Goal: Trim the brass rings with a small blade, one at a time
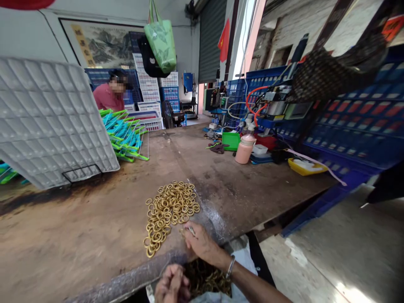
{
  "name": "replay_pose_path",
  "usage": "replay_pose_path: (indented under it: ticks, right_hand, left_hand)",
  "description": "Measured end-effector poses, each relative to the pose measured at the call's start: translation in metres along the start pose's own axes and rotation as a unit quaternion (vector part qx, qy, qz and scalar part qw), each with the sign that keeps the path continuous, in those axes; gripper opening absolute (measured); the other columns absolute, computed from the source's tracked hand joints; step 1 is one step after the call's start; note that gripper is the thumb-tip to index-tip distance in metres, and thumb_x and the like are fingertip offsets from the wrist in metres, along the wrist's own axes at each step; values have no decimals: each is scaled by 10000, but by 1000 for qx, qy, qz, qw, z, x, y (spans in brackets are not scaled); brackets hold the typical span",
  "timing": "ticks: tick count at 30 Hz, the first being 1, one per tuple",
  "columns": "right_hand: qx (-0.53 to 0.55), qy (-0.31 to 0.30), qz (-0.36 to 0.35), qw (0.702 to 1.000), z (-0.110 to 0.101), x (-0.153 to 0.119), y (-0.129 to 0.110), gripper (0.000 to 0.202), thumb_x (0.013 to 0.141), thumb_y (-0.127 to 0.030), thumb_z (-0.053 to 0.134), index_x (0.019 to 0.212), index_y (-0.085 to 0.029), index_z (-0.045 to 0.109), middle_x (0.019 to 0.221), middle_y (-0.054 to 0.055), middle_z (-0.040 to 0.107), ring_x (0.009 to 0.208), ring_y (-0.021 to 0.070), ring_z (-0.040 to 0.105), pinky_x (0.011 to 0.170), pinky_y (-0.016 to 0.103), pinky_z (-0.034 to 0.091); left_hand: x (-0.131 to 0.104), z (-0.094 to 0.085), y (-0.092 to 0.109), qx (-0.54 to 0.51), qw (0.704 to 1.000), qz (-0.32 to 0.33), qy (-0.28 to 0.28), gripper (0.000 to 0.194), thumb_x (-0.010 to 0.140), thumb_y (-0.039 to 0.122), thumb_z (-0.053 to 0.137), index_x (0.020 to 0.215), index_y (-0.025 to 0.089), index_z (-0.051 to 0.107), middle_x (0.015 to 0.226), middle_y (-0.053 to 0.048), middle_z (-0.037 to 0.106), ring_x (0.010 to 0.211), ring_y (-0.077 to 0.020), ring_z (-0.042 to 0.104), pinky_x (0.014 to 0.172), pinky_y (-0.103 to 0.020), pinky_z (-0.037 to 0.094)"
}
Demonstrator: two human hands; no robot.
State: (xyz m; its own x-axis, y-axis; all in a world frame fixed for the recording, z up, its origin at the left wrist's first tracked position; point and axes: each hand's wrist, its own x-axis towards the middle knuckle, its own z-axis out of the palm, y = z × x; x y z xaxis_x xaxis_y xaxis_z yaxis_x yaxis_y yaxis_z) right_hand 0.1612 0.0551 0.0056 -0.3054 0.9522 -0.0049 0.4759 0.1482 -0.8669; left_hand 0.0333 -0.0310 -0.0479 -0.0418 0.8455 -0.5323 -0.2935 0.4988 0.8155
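A pile of gold-coloured metal rings (172,204) lies on the worn brown table (94,231) near its front edge. At the pile's near right side, my right hand (202,244) is closed in a pinch, with a bit of a gold ring showing at the fingertips. A bracelet circles that wrist. Lower down, in front of the table edge, my left hand (173,284) has its fingers curled together; what is between them is hidden. Below both hands an open pale sack (243,252) holds many darker rings (211,280), partly covered by my right forearm.
A ribbed white panel (57,122) stands at left, beside green and blue plastic pieces (126,134). A pink bottle (244,149), green tray (231,141) and yellow dish (306,166) sit to the right. Blue crates (356,130) border the right side. Another person (110,92) is behind the panel.
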Motion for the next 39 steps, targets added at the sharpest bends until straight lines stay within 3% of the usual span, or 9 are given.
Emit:
replay_pose_path:
  ticks: [2, 5, 9, 12, 18, 25, 32, 35, 39]
  right_hand:
    - [67, -34, -1, 997, -7, -12, -5, 265, 848, -219, 369, 600, -188, 457, 515, -35, 503, 519, 93, 478, 560, 203, 377]
    - [124, -92, 8, 988, -13, -26, -9, 225, 837, -249, 410, 637, -176, 483, 514, -49, 494, 487, 73, 423, 506, 186, 334]
    - [167, -149, 32, 974, -13, -34, -7, 245, 847, -299, 410, 659, -166, 492, 502, -64, 460, 428, 48, 340, 452, 176, 271]
    - [184, -166, 45, 968, -9, -36, -2, 275, 851, -327, 405, 642, -165, 482, 490, -65, 437, 416, 46, 321, 434, 181, 247]
    - [159, -140, 38, 977, -3, -38, 4, 386, 880, -336, 338, 554, -159, 446, 474, -59, 388, 429, 49, 332, 454, 185, 261]
    - [90, -71, 8, 993, 0, -38, -2, 234, 827, -262, 411, 616, -166, 445, 545, -55, 455, 526, 71, 402, 516, 189, 301]
    - [54, -55, 2, 997, 3, -36, -6, 267, 856, -223, 354, 616, -167, 457, 557, -41, 480, 545, 83, 441, 557, 196, 322]
    - [-15, -29, 6, 999, 7, -37, -2, 226, 861, -198, 352, 698, -163, 504, 581, -27, 511, 552, 92, 457, 570, 201, 319]
    - [-161, -84, -24, 983, 12, -43, 2, 152, 828, -164, 396, 837, -169, 548, 711, 14, 604, 641, 116, 521, 596, 220, 297]
  left_hand:
    - [-11, 5, 19, 20, 995, 91, 48, 376, 640, 544, 623, 774, 200, 548, 506, 34, 547, 364, -85, 450, 339, -183, 313]
    - [-21, 12, 43, 33, 987, 145, 54, 468, 682, 501, 603, 1040, 219, 495, 602, 38, 578, 415, -81, 464, 365, -171, 346]
    - [-21, 16, 52, 69, 987, 145, -9, 377, 727, 471, 567, 940, 160, 548, 577, 33, 535, 395, -64, 417, 360, -171, 335]
    - [-22, 18, 49, 78, 985, 151, -14, 292, 735, 441, 574, 798, 156, 558, 545, 45, 500, 386, -53, 394, 366, -167, 321]
    - [-27, 20, 44, 94, 981, 167, -12, 296, 732, 440, 581, 650, 167, 502, 500, 59, 454, 385, -52, 377, 378, -171, 298]
    - [-26, 16, 41, 99, 985, 120, -80, 324, 783, 453, 505, 638, 164, 512, 448, 60, 439, 376, -62, 355, 390, -185, 305]
    - [-28, 14, 39, -25, 988, 101, -118, 232, 799, 376, 522, 714, 160, 523, 514, 54, 450, 411, -57, 333, 397, -180, 295]
    - [-27, 14, 40, -38, 987, 102, -114, 214, 810, 361, 514, 726, 164, 515, 532, 52, 456, 422, -57, 346, 403, -180, 296]
    - [-25, 12, 41, -3, 986, 128, -103, 250, 821, 372, 495, 690, 159, 504, 514, 53, 445, 423, -56, 357, 414, -184, 306]
